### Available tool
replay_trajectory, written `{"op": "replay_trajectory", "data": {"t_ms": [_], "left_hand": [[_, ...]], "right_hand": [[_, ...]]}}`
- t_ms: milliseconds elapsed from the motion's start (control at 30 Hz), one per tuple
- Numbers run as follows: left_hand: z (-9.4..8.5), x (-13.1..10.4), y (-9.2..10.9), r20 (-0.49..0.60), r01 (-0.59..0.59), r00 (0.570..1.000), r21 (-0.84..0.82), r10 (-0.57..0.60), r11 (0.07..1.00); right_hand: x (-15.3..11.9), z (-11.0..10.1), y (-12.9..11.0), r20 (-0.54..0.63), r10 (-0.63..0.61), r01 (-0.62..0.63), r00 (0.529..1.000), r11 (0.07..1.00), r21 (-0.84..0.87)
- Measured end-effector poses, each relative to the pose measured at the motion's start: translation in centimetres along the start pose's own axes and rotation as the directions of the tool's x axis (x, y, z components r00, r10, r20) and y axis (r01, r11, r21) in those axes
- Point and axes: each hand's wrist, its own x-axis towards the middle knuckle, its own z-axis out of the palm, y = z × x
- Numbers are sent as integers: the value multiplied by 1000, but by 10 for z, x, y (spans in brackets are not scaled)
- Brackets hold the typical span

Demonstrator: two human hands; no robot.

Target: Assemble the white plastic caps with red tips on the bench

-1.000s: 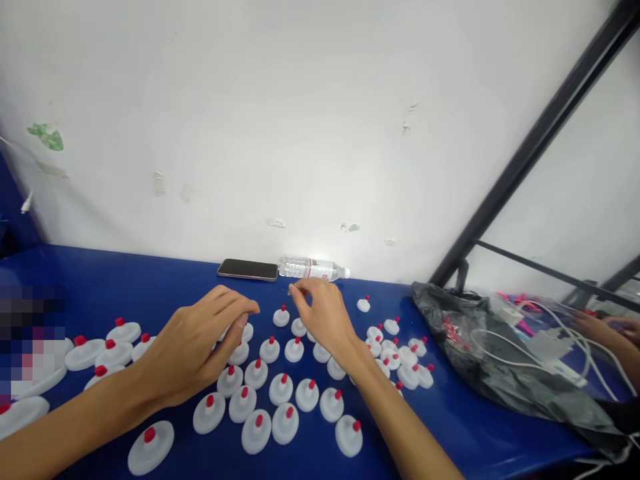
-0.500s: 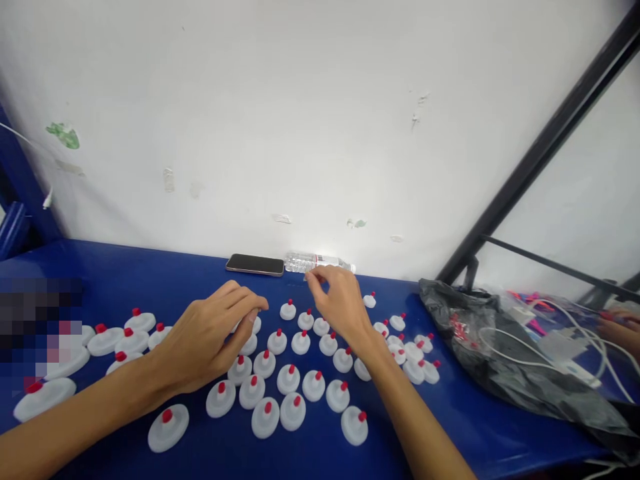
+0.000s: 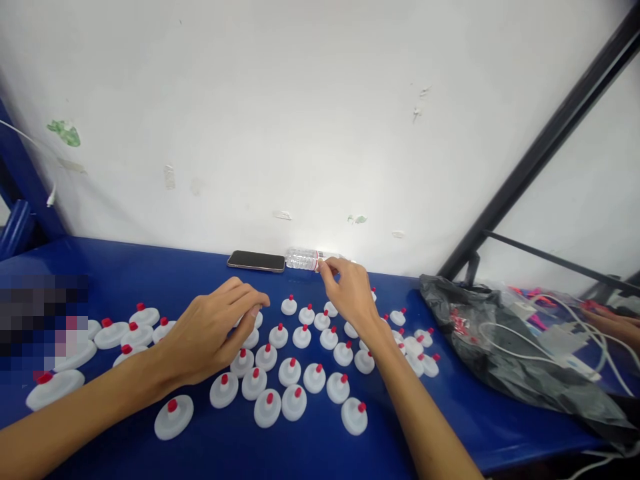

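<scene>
Many white round caps with red tips point(image 3: 267, 409) stand upright across the blue table. My left hand point(image 3: 220, 327) hovers over the left-centre group, thumb and index finger pinched; whatever lies between them is too small to make out. Some caps are partly hidden behind that hand. Farther back, my right hand point(image 3: 347, 290) is raised in front of the lying clear water bottle point(image 3: 301, 259), its thumb and fingertips also pressed together. I cannot make out anything in that pinch. The right wrist and forearm cover part of the right-hand caps.
A phone point(image 3: 257, 261) lies by the wall, left of the bottle. On the right, a black plastic bag point(image 3: 530, 383) lies under white cables and a clear bag of small red pieces point(image 3: 463, 327). Another person's hand point(image 3: 613, 327) shows at the right edge.
My right hand has shifted slightly right, still pinched. My left hand keeps nearly the same place and shape. The view has moved a little; the caps look unmoved.
</scene>
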Motion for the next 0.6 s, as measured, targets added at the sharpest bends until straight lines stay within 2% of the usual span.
{"op": "replay_trajectory", "data": {"t_ms": [600], "left_hand": [[0, 2, 3, -11, -7, 1000, 18, 7, 1000]], "right_hand": [[-3, 4, 0, 46, -30, 31, 998, 999, -17]]}}
